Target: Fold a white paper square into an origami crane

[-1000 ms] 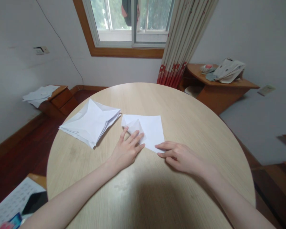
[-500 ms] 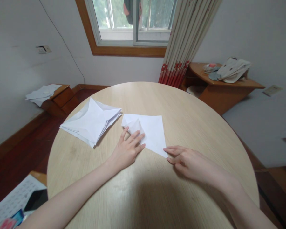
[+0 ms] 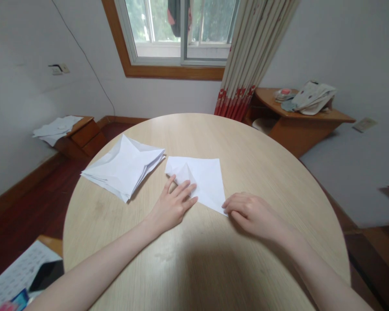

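Observation:
A white sheet of paper (image 3: pixel 209 177) lies on the round wooden table (image 3: pixel 266 164), its left corner folded inward. My left hand (image 3: pixel 173 205) rests on that folded part with its fingers spread. At the sheet's lower right corner is my right hand (image 3: pixel 251 214), its fingers bent and close together with the tips on the corner. Whether they pinch the paper is hard to see. Left of the sheet sits a stack of creased white papers (image 3: pixel 123 166).
A phone (image 3: pixel 47 275) and a printed sheet (image 3: pixel 22 263) lie at the lower left, beside the table. Papers cover a small cabinet (image 3: pixel 87 134) at the far left. A corner shelf (image 3: pixel 311 125) at the back right holds a cloth bag (image 3: pixel 314 97).
The fingers of my right hand have bent and drawn together at the paper's corner. My left hand has stayed in place on the fold. The view has shifted slightly.

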The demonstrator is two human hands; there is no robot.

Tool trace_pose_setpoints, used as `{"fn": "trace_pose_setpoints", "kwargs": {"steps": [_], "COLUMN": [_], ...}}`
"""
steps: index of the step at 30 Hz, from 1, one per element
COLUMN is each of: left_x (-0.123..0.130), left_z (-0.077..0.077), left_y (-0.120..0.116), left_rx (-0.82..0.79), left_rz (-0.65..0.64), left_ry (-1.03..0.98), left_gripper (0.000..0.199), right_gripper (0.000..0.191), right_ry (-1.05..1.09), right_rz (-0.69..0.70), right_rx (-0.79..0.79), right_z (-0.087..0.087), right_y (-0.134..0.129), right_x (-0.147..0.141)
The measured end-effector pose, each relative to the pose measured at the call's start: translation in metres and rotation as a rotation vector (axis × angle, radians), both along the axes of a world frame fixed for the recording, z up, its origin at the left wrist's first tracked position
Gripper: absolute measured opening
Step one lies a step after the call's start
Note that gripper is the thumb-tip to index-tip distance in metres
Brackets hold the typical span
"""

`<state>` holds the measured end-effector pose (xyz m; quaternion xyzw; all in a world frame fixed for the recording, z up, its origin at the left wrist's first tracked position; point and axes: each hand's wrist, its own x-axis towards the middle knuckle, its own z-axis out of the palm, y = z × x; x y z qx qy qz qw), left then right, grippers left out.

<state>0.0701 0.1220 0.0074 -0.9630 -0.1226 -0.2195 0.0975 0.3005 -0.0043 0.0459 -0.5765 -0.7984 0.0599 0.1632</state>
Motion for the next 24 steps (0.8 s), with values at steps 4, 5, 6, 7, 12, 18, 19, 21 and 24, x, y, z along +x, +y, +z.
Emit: {"fn": "trace_pose_setpoints", "kwargs": {"steps": [4,5,6,7,12,18,19,21,24], "left_x": [-0.001,-0.001,-0.001,-0.001,-0.001,0.002,0.002,0.003,0.004], "left_z": [0.000,0.000,0.000,0.001,0.003,0.006,0.007,0.008,0.009], "left_y": [0.001,0.001,0.001,0.001,-0.002,-0.008,-0.009,-0.010,-0.010], "left_rx": [0.028,0.033,0.038,0.043,0.089,0.083,0.074,0.052,0.019], "left_rz": [-0.029,-0.037,-0.047,-0.057,-0.127,-0.100,-0.088,-0.070,-0.054], "left_ry": [-0.008,-0.015,-0.025,-0.037,-0.089,-0.083,-0.095,-0.120,-0.107], "left_gripper": [0.025,0.024,0.024,0.024,0.028,0.029,0.030,0.030,0.026], "right_gripper": [0.035,0.035,0.037,0.038,0.044,0.040,0.040,0.041,0.040], "right_ry": [-0.004,-0.001,-0.002,-0.001,0.000,0.016,0.016,0.012,-0.015], "right_rz": [0.009,0.000,-0.004,0.000,0.042,0.057,0.059,0.059,0.036], "right_rx": [0.094,0.110,0.113,0.111,0.049,0.032,0.031,0.027,0.025], "right_z": [-0.015,-0.019,-0.024,-0.028,-0.042,-0.045,-0.044,-0.043,-0.040], "right_y": [0.010,0.012,0.014,0.016,0.022,0.020,0.020,0.019,0.019], "right_x": [-0.002,-0.004,-0.005,-0.007,-0.013,-0.014,-0.014,-0.015,-0.017]}}
